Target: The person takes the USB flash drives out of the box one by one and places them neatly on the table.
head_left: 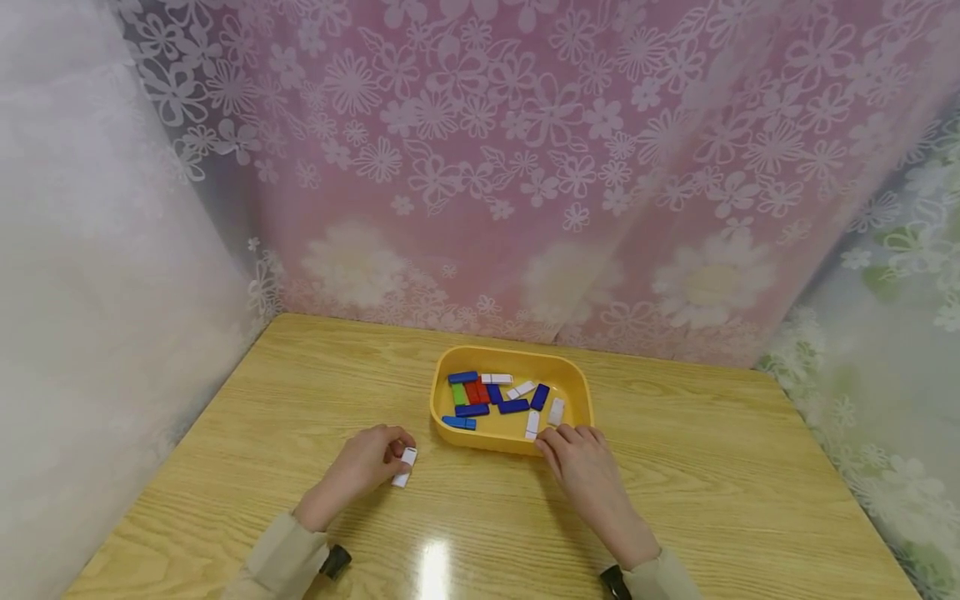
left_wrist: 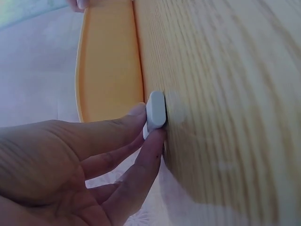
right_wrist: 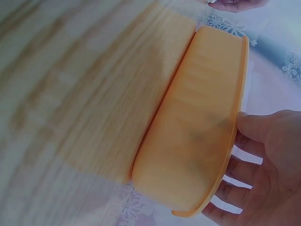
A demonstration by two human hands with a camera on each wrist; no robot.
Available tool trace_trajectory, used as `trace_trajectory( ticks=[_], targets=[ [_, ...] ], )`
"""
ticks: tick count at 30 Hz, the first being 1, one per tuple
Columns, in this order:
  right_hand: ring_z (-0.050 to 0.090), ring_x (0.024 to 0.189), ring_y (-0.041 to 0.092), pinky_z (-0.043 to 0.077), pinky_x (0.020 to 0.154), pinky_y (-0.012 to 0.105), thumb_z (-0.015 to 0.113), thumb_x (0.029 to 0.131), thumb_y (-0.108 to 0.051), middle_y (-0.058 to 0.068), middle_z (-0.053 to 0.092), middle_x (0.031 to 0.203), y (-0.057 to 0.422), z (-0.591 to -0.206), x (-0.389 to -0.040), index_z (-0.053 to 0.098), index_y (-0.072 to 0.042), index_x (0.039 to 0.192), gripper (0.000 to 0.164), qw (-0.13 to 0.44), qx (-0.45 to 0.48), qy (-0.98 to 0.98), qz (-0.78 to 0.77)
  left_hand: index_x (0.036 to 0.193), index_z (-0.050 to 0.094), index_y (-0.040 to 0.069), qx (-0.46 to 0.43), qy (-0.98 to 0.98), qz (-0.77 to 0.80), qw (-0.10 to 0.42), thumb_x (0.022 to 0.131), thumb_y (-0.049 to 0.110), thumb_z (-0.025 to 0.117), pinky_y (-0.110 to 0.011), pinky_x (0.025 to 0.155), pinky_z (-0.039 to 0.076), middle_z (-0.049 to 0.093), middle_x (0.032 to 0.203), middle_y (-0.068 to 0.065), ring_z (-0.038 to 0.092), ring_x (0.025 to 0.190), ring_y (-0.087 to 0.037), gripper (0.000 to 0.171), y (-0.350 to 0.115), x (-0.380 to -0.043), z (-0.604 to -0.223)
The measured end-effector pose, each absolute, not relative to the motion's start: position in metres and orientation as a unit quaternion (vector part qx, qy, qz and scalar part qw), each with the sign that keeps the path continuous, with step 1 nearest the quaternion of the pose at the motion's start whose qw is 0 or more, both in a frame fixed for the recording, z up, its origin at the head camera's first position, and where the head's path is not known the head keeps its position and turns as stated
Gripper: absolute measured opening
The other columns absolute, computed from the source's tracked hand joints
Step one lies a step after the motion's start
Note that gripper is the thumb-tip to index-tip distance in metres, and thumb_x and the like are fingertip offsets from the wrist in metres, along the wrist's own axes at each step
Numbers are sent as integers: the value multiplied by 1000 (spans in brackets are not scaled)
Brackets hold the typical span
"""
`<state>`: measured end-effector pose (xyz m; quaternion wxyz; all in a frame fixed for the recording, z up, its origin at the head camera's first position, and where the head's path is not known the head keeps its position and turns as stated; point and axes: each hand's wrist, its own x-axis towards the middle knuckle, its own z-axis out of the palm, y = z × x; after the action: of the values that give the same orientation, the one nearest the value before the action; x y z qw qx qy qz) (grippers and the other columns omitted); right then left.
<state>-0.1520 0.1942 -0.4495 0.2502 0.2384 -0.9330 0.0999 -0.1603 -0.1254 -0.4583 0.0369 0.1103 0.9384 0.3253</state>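
Note:
My left hand (head_left: 369, 460) pinches a white USB flash drive (head_left: 404, 467) between thumb and fingers, in front of the tray's left end. The left wrist view shows the flash drive (left_wrist: 156, 110) end-on, close over the wood, its far part hidden by the fingertips. My right hand (head_left: 585, 467) holds the near rim of a yellow plastic tray (head_left: 487, 442) toward its right end. In the right wrist view the thumb lies on the rim, and the other fingers (right_wrist: 235, 193) reach over it. Several white, blue, red and green flash drives lie inside the tray, among them a white one (head_left: 532, 425) near the right hand.
The tray stands toward the back of a wooden table (head_left: 712, 467). Behind it hangs a pink floral curtain (head_left: 480, 208), with pale sheeting (head_left: 112, 250) on the left and more floral cloth (head_left: 885, 400) on the right.

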Motion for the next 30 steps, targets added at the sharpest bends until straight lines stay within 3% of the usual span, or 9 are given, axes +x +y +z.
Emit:
trace_trajectory(
  ticks=[18, 30],
  targets=[
    [60, 75, 25, 50, 80, 47, 71, 95, -17, 0, 64, 77, 195, -450, -153, 72, -12, 91, 6, 248, 237, -934, 102, 99, 73, 9, 122, 936, 328, 43, 81, 5, 84, -28, 67, 46, 61, 82, 3, 53, 73, -10, 21, -137, -145, -452],
    [60, 75, 25, 50, 80, 47, 72, 95, -17, 1, 65, 78, 195, -451, -153, 72, -12, 91, 7, 250, 236, -934, 99, 98, 74, 10, 122, 939, 317, -58, 92, 6, 74, -33, 69, 55, 66, 87, 0, 65, 78, -14, 7, -127, -162, -439]
  ],
)
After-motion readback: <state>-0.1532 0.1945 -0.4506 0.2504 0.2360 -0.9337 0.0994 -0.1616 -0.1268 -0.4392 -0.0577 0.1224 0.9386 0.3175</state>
